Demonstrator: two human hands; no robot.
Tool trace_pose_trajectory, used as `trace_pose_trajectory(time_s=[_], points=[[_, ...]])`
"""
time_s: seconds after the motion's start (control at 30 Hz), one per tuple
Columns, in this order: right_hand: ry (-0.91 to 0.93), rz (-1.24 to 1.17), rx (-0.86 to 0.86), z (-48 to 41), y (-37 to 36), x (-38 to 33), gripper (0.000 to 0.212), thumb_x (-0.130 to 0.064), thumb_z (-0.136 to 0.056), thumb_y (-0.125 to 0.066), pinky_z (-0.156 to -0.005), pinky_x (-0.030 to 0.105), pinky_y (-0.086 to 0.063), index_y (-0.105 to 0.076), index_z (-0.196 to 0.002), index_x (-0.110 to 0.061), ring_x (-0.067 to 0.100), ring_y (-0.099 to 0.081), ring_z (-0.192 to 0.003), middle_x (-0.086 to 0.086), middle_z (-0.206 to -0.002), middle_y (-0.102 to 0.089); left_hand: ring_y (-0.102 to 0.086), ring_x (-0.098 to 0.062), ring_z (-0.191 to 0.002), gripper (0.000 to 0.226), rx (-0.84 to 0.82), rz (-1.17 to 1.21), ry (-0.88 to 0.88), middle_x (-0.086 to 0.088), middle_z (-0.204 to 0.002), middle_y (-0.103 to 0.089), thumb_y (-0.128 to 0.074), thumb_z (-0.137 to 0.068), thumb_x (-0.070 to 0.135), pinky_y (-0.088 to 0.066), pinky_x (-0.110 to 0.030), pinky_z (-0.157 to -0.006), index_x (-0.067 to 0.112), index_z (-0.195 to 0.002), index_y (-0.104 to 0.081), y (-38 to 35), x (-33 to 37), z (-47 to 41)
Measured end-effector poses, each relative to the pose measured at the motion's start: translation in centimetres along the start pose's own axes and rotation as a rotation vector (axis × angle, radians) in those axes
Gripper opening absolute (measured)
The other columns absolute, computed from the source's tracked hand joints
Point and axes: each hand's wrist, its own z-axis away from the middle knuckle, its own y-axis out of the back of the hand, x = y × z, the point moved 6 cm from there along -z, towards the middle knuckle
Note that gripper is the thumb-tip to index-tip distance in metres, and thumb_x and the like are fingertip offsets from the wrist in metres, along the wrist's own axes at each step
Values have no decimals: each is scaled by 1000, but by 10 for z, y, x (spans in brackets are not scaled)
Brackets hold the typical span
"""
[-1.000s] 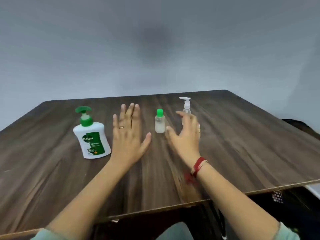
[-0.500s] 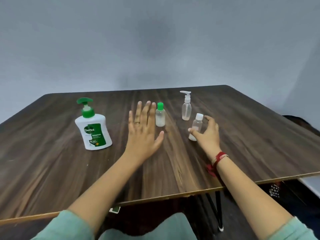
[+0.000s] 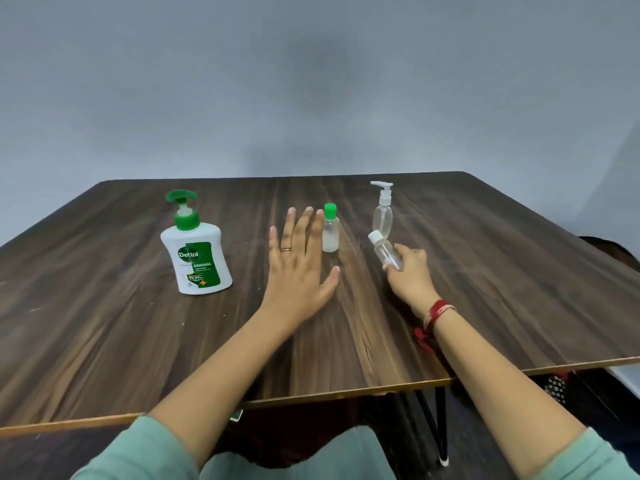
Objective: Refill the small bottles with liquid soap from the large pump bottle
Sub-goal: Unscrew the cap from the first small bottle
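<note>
A large white pump bottle (image 3: pixel 197 258) with a green pump head and green label stands at the left of the wooden table (image 3: pixel 502 289). My left hand (image 3: pixel 300 263) is flat with straight fingers, just left of a small frosted bottle with a green cap (image 3: pixel 330 230). My right hand (image 3: pixel 408 275) grips a small clear bottle with a white cap (image 3: pixel 382 249), tilted to the left and lifted off the table. Behind it stands a small clear pump bottle (image 3: pixel 382 213) with a white pump.
The table's front edge (image 3: pixel 346 396) runs across close to my body, with black metal legs (image 3: pixel 440 427) below at the right. A plain grey wall lies beyond the far edge. Dark objects sit off the right side.
My right hand has closed on the white-capped bottle, lifted it and tipped it to the left. My left hand moved forward beside the green-capped bottle and stays flat.
</note>
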Motion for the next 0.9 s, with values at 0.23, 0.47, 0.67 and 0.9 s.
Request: trace_pose_trajectory(time_s=[0.23,0.47,0.67,0.9], points=[[-30,-209,28,-3,-8,-5,36,0,-90,-51,-96,32,-42,-44,-124,-12,26,-53,-113,8,-120,-53,-3,-28,-146,79,0,6,19,-13,-157,-22,-40,-86,47,-6,-53,-115,11,-151,-13,-1,-3,2],[-24,-292,54,-2,-12,-6,42,-1,-89,-59,-95,34,-46,-35,-121,-11,21,-54,-107,4,-115,-51,-3,-28,-146,79,-3,20,33,-14,-157,-23,-41,-86,47,-8,-55,-114,8,-150,-16,-3,-6,4],[2,-256,64,0,-16,-7,46,-12,-85,-72,-88,32,-47,-35,-112,-19,15,-58,-93,4,-109,-56,-1,-24,-147,76,0,98,59,-11,-157,-25,-39,-87,46,-4,-53,-114,7,-150,-22,-2,-6,3],[229,-250,-135,23,-60,-48,31,-8,-88,-64,-73,15,-45,-52,-115,-19,9,-62,-83,-7,-95,-62,1,-17,-147,70,-26,198,71,-4,-157,-27,-30,-90,46,4,-46,-116,11,-151,-24,1,-4,1]])
